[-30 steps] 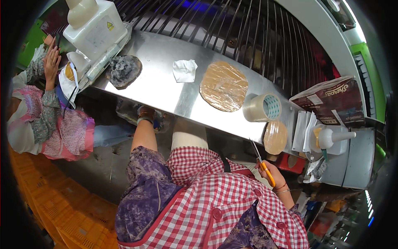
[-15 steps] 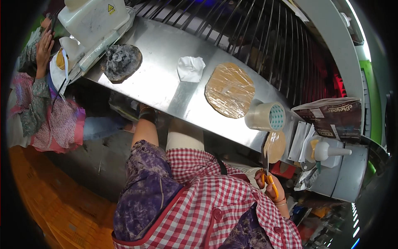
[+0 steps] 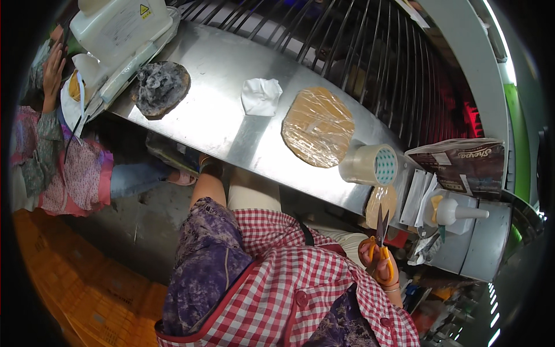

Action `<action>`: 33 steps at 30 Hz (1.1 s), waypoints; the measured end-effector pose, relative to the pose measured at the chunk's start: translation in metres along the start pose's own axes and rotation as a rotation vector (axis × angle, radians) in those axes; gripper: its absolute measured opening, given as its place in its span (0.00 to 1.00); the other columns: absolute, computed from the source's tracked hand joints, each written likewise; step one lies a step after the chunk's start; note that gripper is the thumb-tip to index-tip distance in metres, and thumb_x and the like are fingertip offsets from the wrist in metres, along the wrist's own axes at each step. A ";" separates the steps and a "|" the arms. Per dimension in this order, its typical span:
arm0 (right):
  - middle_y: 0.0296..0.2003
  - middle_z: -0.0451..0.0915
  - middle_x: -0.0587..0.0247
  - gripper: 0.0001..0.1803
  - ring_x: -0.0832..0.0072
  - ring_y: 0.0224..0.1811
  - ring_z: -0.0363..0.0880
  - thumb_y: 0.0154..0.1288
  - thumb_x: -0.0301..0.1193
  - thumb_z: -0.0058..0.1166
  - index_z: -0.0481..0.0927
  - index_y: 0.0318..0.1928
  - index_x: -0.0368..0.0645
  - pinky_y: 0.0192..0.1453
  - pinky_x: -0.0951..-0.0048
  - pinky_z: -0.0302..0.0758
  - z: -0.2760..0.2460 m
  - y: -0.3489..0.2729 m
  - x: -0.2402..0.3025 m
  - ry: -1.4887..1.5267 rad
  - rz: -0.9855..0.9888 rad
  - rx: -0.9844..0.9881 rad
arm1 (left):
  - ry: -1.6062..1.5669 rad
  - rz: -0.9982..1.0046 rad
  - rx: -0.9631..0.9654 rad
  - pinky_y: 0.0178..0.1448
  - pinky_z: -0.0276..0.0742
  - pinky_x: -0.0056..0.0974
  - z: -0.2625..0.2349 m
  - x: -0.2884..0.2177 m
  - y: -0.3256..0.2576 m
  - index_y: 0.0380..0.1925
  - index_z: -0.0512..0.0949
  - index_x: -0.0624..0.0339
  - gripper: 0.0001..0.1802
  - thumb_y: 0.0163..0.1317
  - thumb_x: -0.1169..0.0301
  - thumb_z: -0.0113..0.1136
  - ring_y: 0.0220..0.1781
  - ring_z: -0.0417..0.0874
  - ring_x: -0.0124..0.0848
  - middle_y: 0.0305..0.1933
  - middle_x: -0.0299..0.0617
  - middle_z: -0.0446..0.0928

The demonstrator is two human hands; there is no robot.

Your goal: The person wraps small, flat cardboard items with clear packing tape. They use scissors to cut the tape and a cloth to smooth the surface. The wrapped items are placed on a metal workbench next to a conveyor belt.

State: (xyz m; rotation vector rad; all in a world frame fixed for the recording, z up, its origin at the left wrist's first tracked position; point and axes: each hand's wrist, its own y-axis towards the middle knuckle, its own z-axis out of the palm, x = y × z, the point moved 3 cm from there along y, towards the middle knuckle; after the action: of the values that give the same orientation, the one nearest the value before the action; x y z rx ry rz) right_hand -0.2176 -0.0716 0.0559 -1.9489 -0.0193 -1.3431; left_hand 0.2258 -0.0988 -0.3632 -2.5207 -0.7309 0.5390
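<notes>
My right hand [image 3: 377, 261] is closed around the orange handles of a pair of scissors [image 3: 380, 227], whose blades point up and stand slightly apart. Just beyond the tips lies a small tan piece under clear film [image 3: 377, 203], at the bench's near edge. Behind it, a wide roll of clear tape [image 3: 354, 163] rests on its side against a larger tan disc in clear film [image 3: 318, 126]. My left forearm reaches to the bench's near edge, with a dark band at the wrist; the fingers of my left hand [image 3: 204, 158] are hidden there.
The metal bench [image 3: 214, 75] also carries a crumpled white paper [image 3: 261, 96] and a dark grey clump [image 3: 159, 87]. Metal bars [image 3: 370, 63] line its far side. A nozzle bottle [image 3: 462, 213] stands right. A co-worker [image 3: 75, 173] is at left, beside orange crates [image 3: 87, 283].
The scissors have drawn back a little from the small tan piece, and their blades have parted more. The whole view has shifted slightly. My left forearm stays at the bench edge.
</notes>
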 end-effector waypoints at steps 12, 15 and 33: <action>0.25 0.66 0.72 0.43 0.84 0.27 0.61 0.53 0.68 0.48 0.72 0.43 0.34 0.32 0.82 0.56 -0.011 -0.009 -0.005 0.080 -0.132 -0.081 | 0.170 0.162 -0.008 0.42 0.78 0.44 0.010 0.001 -0.025 0.37 0.81 0.64 0.15 0.57 0.67 0.51 0.41 0.81 0.47 0.44 0.52 0.79; 0.24 0.65 0.74 0.35 0.86 0.26 0.60 0.60 0.60 0.49 0.72 0.43 0.35 0.29 0.83 0.56 -0.031 -0.011 -0.003 0.032 -0.166 -0.207 | 0.459 0.373 -0.088 0.41 0.78 0.44 0.005 0.017 -0.051 0.37 0.81 0.64 0.14 0.57 0.67 0.51 0.41 0.81 0.47 0.44 0.52 0.79; 0.17 0.73 0.65 0.25 0.80 0.16 0.71 0.56 0.50 0.61 0.78 0.31 0.35 0.21 0.77 0.68 -0.137 0.097 -0.059 -0.036 -0.134 -0.759 | -0.246 1.360 -0.483 0.64 0.59 0.52 -0.137 -0.396 -0.299 0.57 0.68 0.59 0.28 0.57 0.61 0.59 0.63 0.63 0.54 0.62 0.54 0.64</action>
State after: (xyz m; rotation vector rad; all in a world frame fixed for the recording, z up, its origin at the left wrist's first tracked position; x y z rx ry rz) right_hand -0.3132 -0.1977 -0.0245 -2.6306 0.4030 -1.5415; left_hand -0.1367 -0.1446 -0.0011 -3.1226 1.0783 1.1855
